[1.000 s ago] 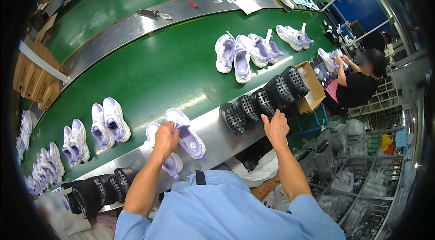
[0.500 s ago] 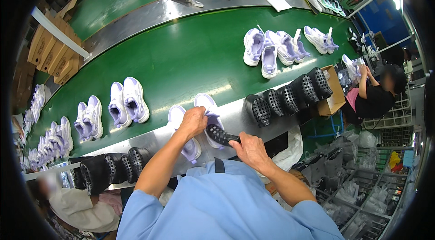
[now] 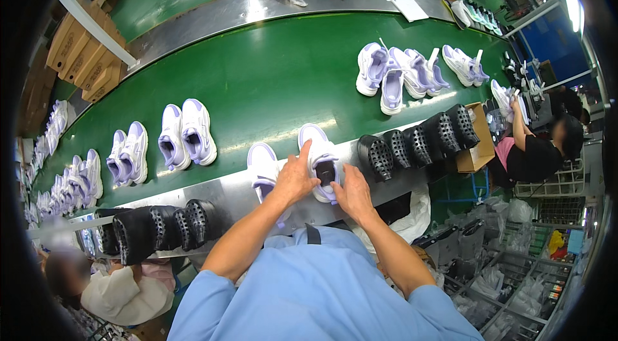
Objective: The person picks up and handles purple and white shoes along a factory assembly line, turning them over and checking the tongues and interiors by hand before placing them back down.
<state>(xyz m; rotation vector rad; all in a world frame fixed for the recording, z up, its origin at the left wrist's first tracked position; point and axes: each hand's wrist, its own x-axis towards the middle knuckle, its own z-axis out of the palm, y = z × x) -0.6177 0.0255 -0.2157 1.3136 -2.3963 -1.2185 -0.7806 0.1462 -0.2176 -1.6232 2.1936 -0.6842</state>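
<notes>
A white and lilac sneaker (image 3: pixel 315 135) stands upright on the metal ledge in front of me. Inside its opening a dark piece (image 3: pixel 326 172) shows, apparently the top of a black shoe tree; the rest is hidden. My left hand (image 3: pixel 296 177) grips the shoe's left side, index finger along the upper and thumb by the opening. On the other side my right hand (image 3: pixel 353 193) is open, fingers stretched and thumb near the heel rim. The matching sneaker (image 3: pixel 262 159) sits to the left, partly covered by my left forearm.
Black perforated shoe trees (image 3: pixel 418 145) line the ledge at right, beside a cardboard box (image 3: pixel 477 145); more (image 3: pixel 164 225) stand at left. Pairs of sneakers (image 3: pixel 187 135) rest on the green belt (image 3: pixel 277 83). Co-workers sit at far right (image 3: pixel 531 148) and lower left (image 3: pixel 122 296).
The black shoe tree has left my right hand and appears to be inside the sneaker. My right hand has opened beside the heel; my left hand has shifted along the shoe's side.
</notes>
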